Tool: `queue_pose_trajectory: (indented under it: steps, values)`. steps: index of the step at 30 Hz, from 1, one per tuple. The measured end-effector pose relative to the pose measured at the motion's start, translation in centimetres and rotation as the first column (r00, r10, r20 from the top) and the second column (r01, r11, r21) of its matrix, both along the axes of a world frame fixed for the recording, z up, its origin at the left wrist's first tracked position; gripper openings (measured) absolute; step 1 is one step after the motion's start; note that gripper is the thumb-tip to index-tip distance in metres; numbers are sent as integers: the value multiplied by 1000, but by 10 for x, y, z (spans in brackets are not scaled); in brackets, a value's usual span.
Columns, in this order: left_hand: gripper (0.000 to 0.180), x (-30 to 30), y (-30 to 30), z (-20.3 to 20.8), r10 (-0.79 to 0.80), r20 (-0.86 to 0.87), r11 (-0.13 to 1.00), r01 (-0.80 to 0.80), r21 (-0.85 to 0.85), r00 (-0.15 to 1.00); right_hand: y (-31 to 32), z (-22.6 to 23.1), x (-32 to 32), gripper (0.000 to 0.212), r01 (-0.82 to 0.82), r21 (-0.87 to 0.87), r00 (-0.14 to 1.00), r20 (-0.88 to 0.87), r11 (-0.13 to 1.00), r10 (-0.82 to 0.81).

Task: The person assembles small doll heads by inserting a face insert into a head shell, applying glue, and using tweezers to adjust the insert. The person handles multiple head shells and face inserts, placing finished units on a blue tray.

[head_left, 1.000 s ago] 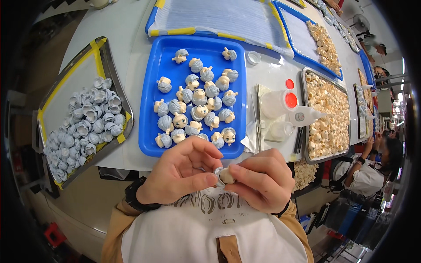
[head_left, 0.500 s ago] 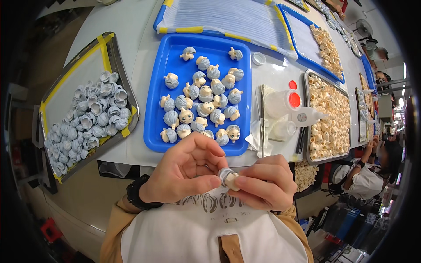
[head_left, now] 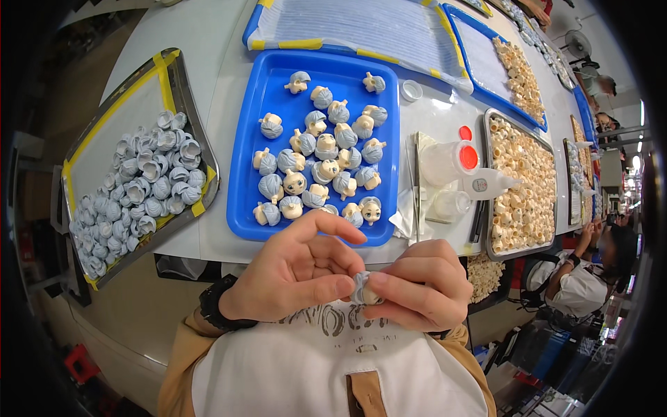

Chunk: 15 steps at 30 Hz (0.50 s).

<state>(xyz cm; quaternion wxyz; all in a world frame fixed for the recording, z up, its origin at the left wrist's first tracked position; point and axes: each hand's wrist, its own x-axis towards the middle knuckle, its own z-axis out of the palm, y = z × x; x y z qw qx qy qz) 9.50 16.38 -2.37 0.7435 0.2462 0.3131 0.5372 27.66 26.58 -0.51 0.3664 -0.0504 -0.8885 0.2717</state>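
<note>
A small doll head (head_left: pixel 360 290) with pale blue hair and a cream face part is held in front of my chest. My left hand (head_left: pixel 292 271) has its thumb and bent fingers closed at the hair side, its index finger raised off the piece. Thumb and fingers of my right hand (head_left: pixel 429 286) pinch the other side, hiding part of the face. Just beyond my hands is a blue tray (head_left: pixel 267 80) of loose doll heads with blue hair, lying at various angles.
On the left, a dark-rimmed tray (head_left: pixel 83 149) holds a heap of blue hair shells. To the right stand white plastic bottles (head_left: pixel 442 162), tweezers (head_left: pixel 417 201) and a metal tray (head_left: pixel 493 243) of cream head parts. A co-worker (head_left: pixel 583 278) sits at far right.
The doll head has turned between my fingers, now showing more of its blue hair and a bit of the face. Both hands stay in nearly the same place.
</note>
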Motion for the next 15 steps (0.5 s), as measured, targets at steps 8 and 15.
queue_pose_trajectory:
  steps: [8,15]
  values:
    - [46,5,-4,7,22,22,1000,-22,6,1000,-3,-10,-10,49,88,122,996,-30,989,-85]
    - [49,-6,-11,15,-80,-88,993,72,-94,993,-13,-13,-12,35,61,100,998,3,993,-62]
